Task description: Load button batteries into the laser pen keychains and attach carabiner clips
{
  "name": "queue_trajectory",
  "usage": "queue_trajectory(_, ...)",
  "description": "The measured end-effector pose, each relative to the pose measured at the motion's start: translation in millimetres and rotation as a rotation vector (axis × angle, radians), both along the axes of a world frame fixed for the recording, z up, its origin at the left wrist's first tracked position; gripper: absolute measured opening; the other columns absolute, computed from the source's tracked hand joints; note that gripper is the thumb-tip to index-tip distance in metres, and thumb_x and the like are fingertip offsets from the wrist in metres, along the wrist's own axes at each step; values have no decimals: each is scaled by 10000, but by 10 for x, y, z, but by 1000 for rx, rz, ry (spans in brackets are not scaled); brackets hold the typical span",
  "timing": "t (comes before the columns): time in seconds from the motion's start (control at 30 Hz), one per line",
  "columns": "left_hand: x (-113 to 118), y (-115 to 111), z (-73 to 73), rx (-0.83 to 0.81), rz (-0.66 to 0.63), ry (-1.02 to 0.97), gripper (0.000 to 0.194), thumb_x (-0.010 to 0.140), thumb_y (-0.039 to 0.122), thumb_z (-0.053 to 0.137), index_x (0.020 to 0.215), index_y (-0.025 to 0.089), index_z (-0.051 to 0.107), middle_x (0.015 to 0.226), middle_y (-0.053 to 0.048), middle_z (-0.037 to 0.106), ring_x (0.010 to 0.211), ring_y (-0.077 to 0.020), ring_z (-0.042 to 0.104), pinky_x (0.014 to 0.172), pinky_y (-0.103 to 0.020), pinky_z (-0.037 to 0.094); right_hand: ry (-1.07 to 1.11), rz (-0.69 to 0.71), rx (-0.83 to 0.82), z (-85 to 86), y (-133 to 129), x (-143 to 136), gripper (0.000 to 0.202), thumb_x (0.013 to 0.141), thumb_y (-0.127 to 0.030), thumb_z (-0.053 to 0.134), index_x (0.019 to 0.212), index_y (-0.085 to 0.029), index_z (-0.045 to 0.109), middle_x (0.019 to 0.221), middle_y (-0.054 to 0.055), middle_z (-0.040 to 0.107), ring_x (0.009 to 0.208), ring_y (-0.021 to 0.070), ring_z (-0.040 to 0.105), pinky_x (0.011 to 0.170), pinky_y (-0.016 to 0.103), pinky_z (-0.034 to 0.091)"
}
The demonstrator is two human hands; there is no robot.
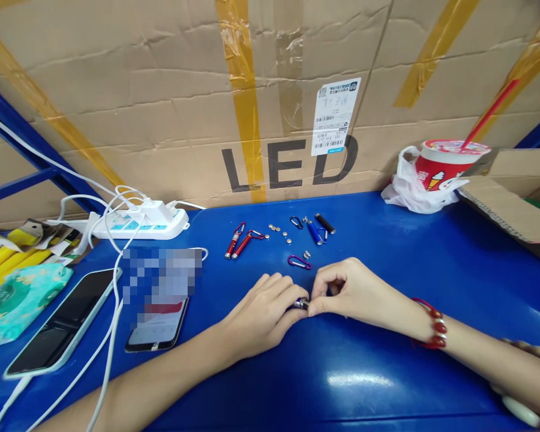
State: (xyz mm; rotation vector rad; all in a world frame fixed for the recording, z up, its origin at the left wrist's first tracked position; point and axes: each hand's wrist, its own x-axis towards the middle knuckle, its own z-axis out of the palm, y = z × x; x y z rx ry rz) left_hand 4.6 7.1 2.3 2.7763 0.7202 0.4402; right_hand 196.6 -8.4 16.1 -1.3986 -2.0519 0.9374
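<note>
My left hand (267, 315) is wrapped round a mini flashlight (301, 304), whose silver and dark end shows between the fingers. At that end, the thumb and forefinger of my right hand (348, 294) are pinched together; any small part between them is hidden. Just beyond my hands lie a purple carabiner (299, 262) and a small silver piece (306, 254). Farther back are several button cells (285, 234), a black carabiner (296, 222), a blue flashlight tube (314, 232) and a black tube (325, 223). Two red mini flashlights (242, 245) with carabiners lie to the left.
On the left are a white power strip (139, 227) with cables, two phones (65, 324), and a green tissue pack (24, 300). A red cup (447, 168) with a straw stands in a plastic bag at the back right, beside an open carton (513, 204). A large cardboard box (171, 108) backs the blue table (342, 390).
</note>
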Motion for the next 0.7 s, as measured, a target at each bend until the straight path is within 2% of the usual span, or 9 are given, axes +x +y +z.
queue_trajectory(0.27,-15,-26,38,-46,-14,-12,144,890,310,431,859,176,474,822,-19,499,742,-169,426,686,-289,324,-24,2,-27,12,-9,5,274,659,-439,677,596,-173,670,569,-13,644,516,96,518,455,190,339)
queue_trajectory(0.4,-32,-27,61,-79,-38,-30,212,893,361,374,816,178,451,820,-28,485,728,-173,413,674,-299,328,32,10,-52,12,-26,-7,276,655,-431,685,591,-162,663,545,-11,619,499,91,507,440,182,346)
queue_trajectory(0.47,-39,-23,63,-84,-50,-28,242,900,373,334,806,180,444,817,-32,484,726,-176,410,677,-307,333,111,32,-133,12,-27,-20,282,648,-424,690,590,-151,656,490,-25,567,438,73,470,405,172,339)
queue_trajectory(0.6,-41,-24,60,-55,-41,-21,265,922,290,234,810,179,446,811,-38,490,721,-180,410,676,-318,335,283,62,-327,21,-16,-49,277,625,-398,709,578,-137,630,452,-51,499,373,48,417,362,156,346)
queue_trajectory(0.7,-34,-39,70,-19,-19,-17,271,917,199,205,815,176,455,793,-36,493,705,-176,412,671,-315,334,325,68,-372,19,-1,-57,262,617,-380,715,565,-139,624,455,-53,496,377,45,414,354,149,350)
